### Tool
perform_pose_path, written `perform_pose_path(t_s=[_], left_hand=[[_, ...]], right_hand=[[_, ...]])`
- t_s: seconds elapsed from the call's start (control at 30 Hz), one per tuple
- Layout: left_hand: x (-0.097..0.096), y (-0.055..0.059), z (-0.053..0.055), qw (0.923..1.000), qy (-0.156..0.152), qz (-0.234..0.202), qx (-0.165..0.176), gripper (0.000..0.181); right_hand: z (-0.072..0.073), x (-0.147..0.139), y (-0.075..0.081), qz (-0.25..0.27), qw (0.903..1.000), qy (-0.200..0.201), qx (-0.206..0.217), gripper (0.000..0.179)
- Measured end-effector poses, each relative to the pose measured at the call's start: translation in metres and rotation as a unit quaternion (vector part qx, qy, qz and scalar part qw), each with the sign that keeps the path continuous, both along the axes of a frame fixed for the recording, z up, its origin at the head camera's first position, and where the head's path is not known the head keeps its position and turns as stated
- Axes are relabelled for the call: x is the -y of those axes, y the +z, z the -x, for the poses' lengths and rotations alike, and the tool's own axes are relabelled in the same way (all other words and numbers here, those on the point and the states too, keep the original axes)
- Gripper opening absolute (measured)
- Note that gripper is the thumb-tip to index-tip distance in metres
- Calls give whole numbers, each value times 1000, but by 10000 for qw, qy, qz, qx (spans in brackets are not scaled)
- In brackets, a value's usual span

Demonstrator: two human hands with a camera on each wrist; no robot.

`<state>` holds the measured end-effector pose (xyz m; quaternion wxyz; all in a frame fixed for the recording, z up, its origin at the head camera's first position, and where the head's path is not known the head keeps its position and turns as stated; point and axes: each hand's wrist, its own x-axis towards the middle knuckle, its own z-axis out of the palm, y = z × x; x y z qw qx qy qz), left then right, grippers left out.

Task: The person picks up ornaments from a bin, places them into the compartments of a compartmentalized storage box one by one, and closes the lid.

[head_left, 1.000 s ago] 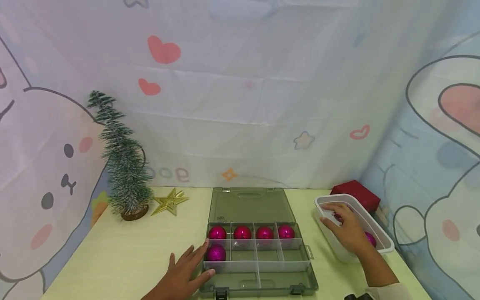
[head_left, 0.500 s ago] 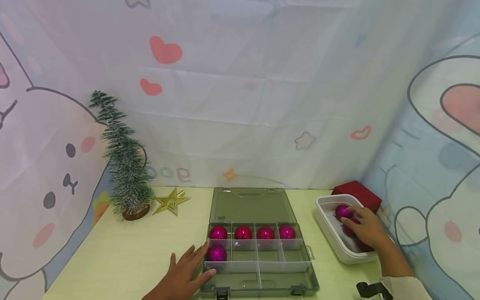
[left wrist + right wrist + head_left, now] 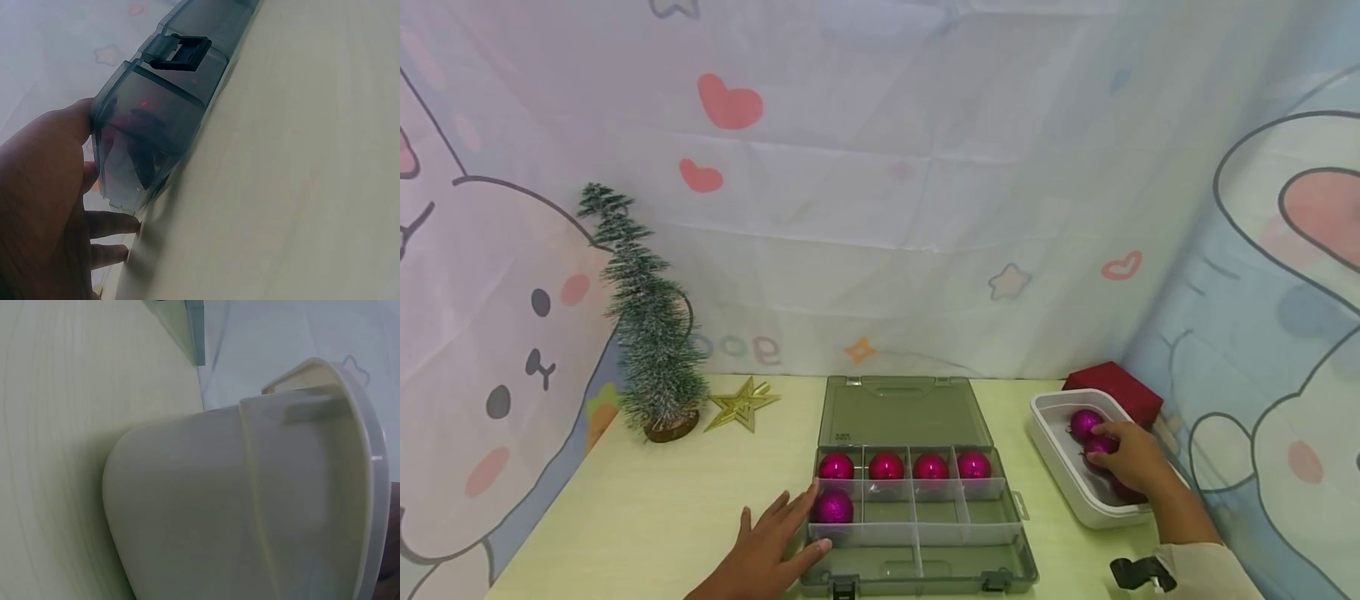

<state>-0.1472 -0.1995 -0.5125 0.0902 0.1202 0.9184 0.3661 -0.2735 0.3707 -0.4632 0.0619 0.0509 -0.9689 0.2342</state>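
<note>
A green-tinted organizer box lies with its lid back. Shiny pink Christmas balls fill its far row of compartments. One glittery purple ball sits in the middle row's left compartment. My left hand rests against the box's left side, fingers spread; the left wrist view shows its thumb at the box wall. Inside the white tub, my right hand pinches a purple Christmas ball between thumb and fingers. Another purple ball lies just beyond it. The right wrist view shows mainly the tub's outer wall.
A small frosted artificial tree stands at the back left, with a gold star beside it. Behind the tub is a dark red box. A printed cloth hangs along the table's back edge.
My right hand has moved from the tub's far end toward its right side and closed on a purple ball, uncovering the far end. The left hand stays at the box.
</note>
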Motion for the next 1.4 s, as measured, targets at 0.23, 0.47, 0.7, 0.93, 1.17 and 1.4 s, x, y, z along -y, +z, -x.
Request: perform_pose_path(t_s=[0.23, 0.47, 0.7, 0.93, 1.17, 1.4], left_hand=[[0, -2, 0, 10000, -14, -3, -37, 85], [1, -3, 0, 10000, 7, -6, -8, 86], [2, -7, 0, 10000, 42, -55, -39, 86], [2, -7, 0, 9999, 29, -121, -83, 86], [3, -10, 1, 9998, 1, -131, -117, 86], [4, -10, 2, 9999, -37, -119, -112, 85]], right_hand=[[5, -3, -4, 3, 9999, -27, 119, 50], [6, -4, -4, -16, 9999, -88, 142, 48], [4, -6, -4, 190, 9998, -22, 19, 43], [-3, -13, -2, 682, 9973, 44, -285, 41], [-19, -13, -3, 1528, 9867, 84, -548, 47], [-29, 1, -1, 2433, 9651, 488, -840, 50]])
